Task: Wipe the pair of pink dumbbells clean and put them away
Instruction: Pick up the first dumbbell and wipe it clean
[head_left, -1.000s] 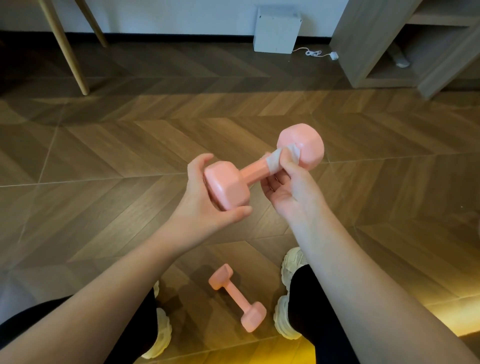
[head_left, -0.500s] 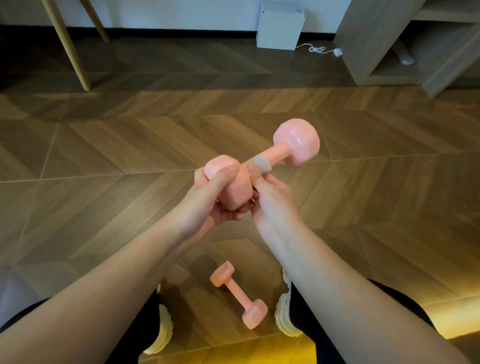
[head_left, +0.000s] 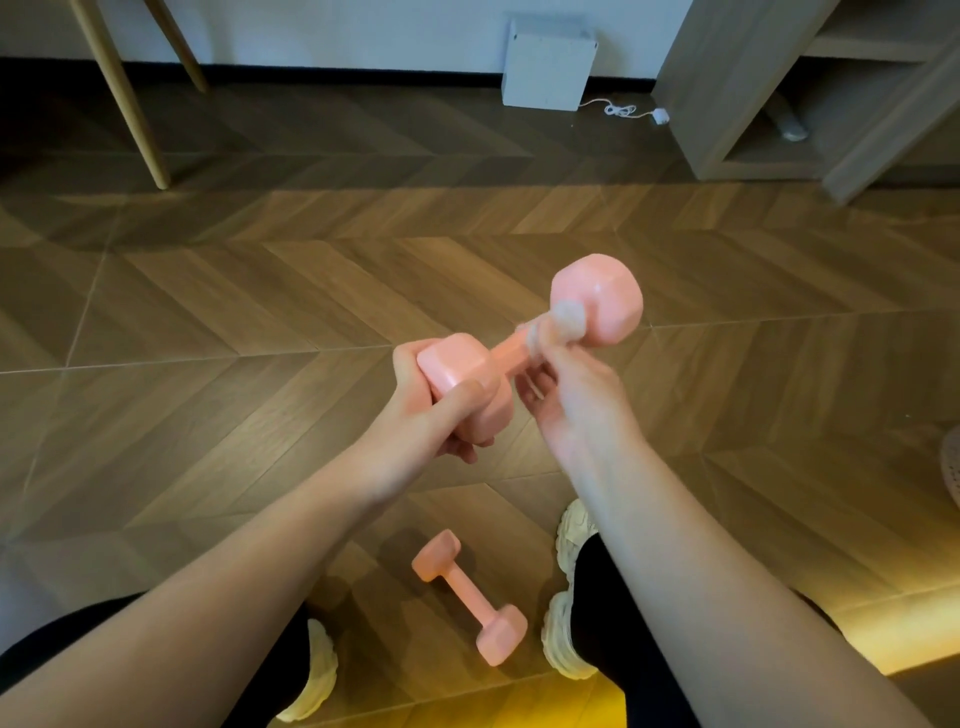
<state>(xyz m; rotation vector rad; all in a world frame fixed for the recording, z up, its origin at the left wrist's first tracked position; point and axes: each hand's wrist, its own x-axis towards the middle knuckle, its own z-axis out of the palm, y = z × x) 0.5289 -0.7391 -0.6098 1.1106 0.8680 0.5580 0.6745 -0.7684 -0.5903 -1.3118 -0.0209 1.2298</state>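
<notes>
I hold one pink dumbbell (head_left: 597, 296) in the air above the wooden floor, tilted up to the right. My left hand (head_left: 436, 415) grips its near head from the left and below. My right hand (head_left: 576, 400) pinches a small pale wipe (head_left: 563, 317) against the bar where it meets the far head; the wipe is blurred. The second pink dumbbell (head_left: 470, 597) lies on the floor between my feet, untouched.
My white shoes (head_left: 569, 613) flank the floor dumbbell. A wooden shelf unit (head_left: 737, 93) stands at the far right, a white box (head_left: 548, 65) with a cable against the wall, and wooden legs (head_left: 124, 98) at the far left.
My right hand slid the wipe down the bar toward the near head, then back up to the far head. My left hand closed more tightly around the near head.
</notes>
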